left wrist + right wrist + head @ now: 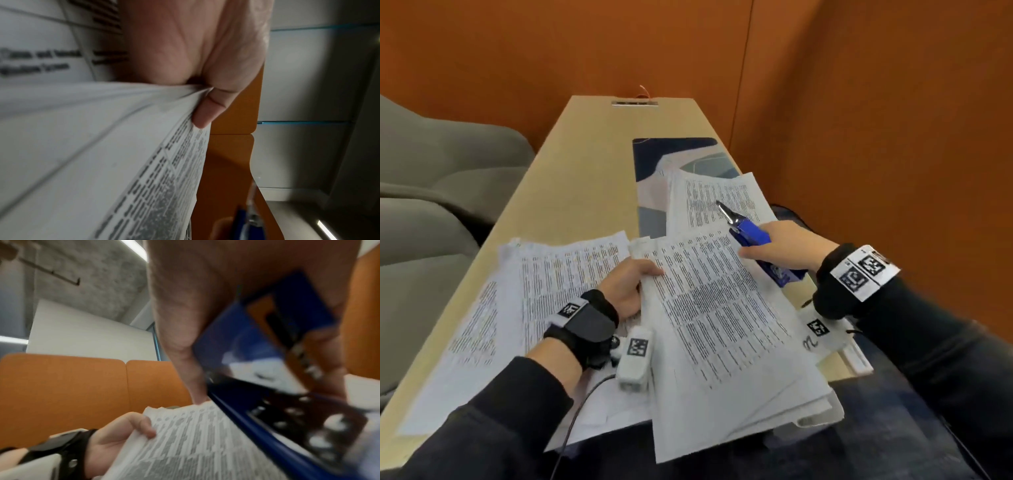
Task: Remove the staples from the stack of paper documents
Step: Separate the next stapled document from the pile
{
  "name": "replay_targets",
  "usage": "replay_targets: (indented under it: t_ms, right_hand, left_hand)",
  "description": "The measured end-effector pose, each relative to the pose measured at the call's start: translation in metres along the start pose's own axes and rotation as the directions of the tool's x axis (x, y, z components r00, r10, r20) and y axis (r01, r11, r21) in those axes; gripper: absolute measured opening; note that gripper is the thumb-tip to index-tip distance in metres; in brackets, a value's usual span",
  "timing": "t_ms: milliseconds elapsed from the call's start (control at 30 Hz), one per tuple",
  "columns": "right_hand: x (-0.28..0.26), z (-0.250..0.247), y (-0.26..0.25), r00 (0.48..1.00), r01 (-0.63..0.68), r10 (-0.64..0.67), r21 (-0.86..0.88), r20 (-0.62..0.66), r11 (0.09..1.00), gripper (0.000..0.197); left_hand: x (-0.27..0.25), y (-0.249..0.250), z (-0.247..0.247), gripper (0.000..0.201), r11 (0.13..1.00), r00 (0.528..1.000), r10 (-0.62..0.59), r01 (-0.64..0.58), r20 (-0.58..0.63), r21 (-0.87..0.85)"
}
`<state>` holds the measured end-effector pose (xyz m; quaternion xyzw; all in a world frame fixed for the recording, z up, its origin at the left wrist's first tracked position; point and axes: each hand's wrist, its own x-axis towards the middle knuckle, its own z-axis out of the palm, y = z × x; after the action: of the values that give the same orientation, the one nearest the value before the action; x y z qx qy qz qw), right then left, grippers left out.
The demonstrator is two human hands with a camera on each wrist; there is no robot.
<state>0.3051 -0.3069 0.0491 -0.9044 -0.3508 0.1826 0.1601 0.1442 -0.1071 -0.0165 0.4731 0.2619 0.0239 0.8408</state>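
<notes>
Left hand [627, 287] pinches the raised paper bundle's [709, 301] left edge above the counter [585, 164]. Right hand [787, 247] grips the blue staple remover [751, 236], tip clear of paper. Staple unseen; suggest flattening the corner before prying.

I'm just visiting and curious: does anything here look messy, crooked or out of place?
Yes. The papers lie fanned in crooked, overlapping piles, and the bundle gripped by the left hand juts past the near edge of the table. The right hand holds the blue staple remover off the paper.
</notes>
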Motion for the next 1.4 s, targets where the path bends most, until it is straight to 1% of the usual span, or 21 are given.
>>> replay_targets:
  t_ms: [33,100,133,200,300,400,467,567,733,900,967,1033,1100,1133,1167,1200,1233,1267,1300,1333,1400]
  right_hand:
    - [-0.001,0.001,-0.002,0.999,0.019,-0.019,-0.008,0.050,1.000,0.038]
    - [0.000,0.009,-0.004,0.986,0.066,-0.050,-0.095,0.159,0.993,0.053]
    - [0.002,0.015,-0.002,0.980,0.098,-0.073,-0.131,0.185,0.987,0.060]
    - [0.006,0.025,0.001,0.972,0.159,-0.138,-0.104,0.190,0.982,0.068]
    - [0.011,0.038,0.004,0.951,0.235,-0.226,-0.017,0.212,0.972,0.061]
    - [0.016,0.051,0.001,0.945,0.257,-0.254,0.013,0.207,0.966,0.055]
    - [0.020,0.058,-0.002,0.943,0.268,-0.262,-0.001,0.203,0.964,0.053]
    - [0.025,0.059,-0.008,0.932,0.305,-0.292,-0.028,0.213,0.952,0.051]
    - [0.027,0.063,-0.012,0.938,0.309,-0.291,-0.071,0.187,0.949,0.050]
    - [0.029,0.071,-0.026,0.949,0.295,-0.280,-0.097,0.148,0.950,0.053]
    - [0.033,0.069,-0.025,0.950,0.264,-0.258,-0.011,0.176,0.964,0.055]
    - [0.034,0.063,-0.024,0.924,0.241,-0.284,0.188,0.255,0.952,0.050]
    - [0.031,0.056,-0.023,0.901,0.117,-0.289,0.461,0.323,0.880,0.044]
    - [0.029,0.053,-0.023,0.897,0.073,-0.288,0.530,0.335,0.845,0.042]
    - [0.027,0.051,-0.023,0.900,0.085,-0.286,0.513,0.328,0.854,0.043]
    - [0.024,0.050,-0.025,0.910,0.170,-0.295,0.386,0.291,0.907,0.044]
    - [0.023,0.051,-0.025,0.917,0.278,-0.316,0.179,0.243,0.944,0.046]
    - [0.021,0.052,-0.026,0.917,0.360,-0.340,-0.068,0.208,0.930,0.048]
    - [0.021,0.054,-0.026,0.916,0.397,-0.354,-0.292,0.189,0.870,0.050]
    - [0.021,0.056,-0.028,0.916,0.400,-0.363,-0.472,0.173,0.786,0.053]
    - [0.021,0.059,-0.031,0.915,0.373,-0.368,-0.693,0.165,0.617,0.057]
  left_hand:
    - [0.003,-0.002,-0.001,0.028,1.000,1.000,-0.006,0.006,0.012,-0.008]
    - [0.006,-0.003,-0.001,0.033,0.999,0.999,-0.011,0.012,0.033,-0.035]
    - [0.008,-0.003,-0.002,0.036,0.999,0.999,-0.012,0.013,0.030,-0.051]
    - [0.012,-0.004,-0.006,0.040,0.997,1.000,-0.002,0.003,0.009,-0.079]
    - [0.017,-0.005,-0.009,0.039,0.995,1.000,-0.001,0.004,0.023,-0.101]
    - [0.021,-0.007,-0.007,0.032,1.000,0.999,-0.023,0.023,0.027,-0.015]
    - [0.026,-0.010,-0.007,0.031,0.999,1.000,-0.011,0.011,-0.010,0.049]
    - [0.029,-0.013,-0.008,0.030,0.996,0.999,0.001,0.002,-0.044,0.087]
    - [0.032,-0.014,-0.009,0.035,0.992,0.999,-0.007,0.012,-0.042,0.124]
    - [0.030,-0.014,-0.008,0.033,0.990,1.000,0.015,-0.012,-0.023,0.142]
    - [0.030,-0.015,-0.009,0.035,0.990,0.999,0.036,-0.034,-0.011,0.139]
    - [0.029,-0.017,-0.011,0.039,0.989,0.998,0.064,-0.066,0.019,0.133]
    - [0.028,-0.018,-0.011,0.040,0.987,0.995,0.081,-0.087,0.050,0.136]
    - [0.027,-0.018,-0.011,0.040,0.986,0.995,0.084,-0.091,0.055,0.140]
    - [0.027,-0.018,-0.011,0.039,0.985,0.995,0.088,-0.095,0.054,0.146]
    - [0.027,-0.018,-0.010,0.040,0.983,0.994,0.090,-0.098,0.058,0.152]
    - [0.027,-0.017,-0.010,0.040,0.982,0.994,0.091,-0.099,0.057,0.161]
    - [0.026,-0.017,-0.009,0.040,0.980,0.995,0.089,-0.097,0.054,0.171]
    - [0.026,-0.018,-0.008,0.040,0.978,0.995,0.088,-0.095,0.044,0.187]
    - [0.026,-0.018,-0.007,0.039,0.972,0.996,0.087,-0.092,0.035,0.215]
    - [0.025,-0.018,-0.002,0.038,0.951,0.995,0.094,-0.093,0.011,0.295]
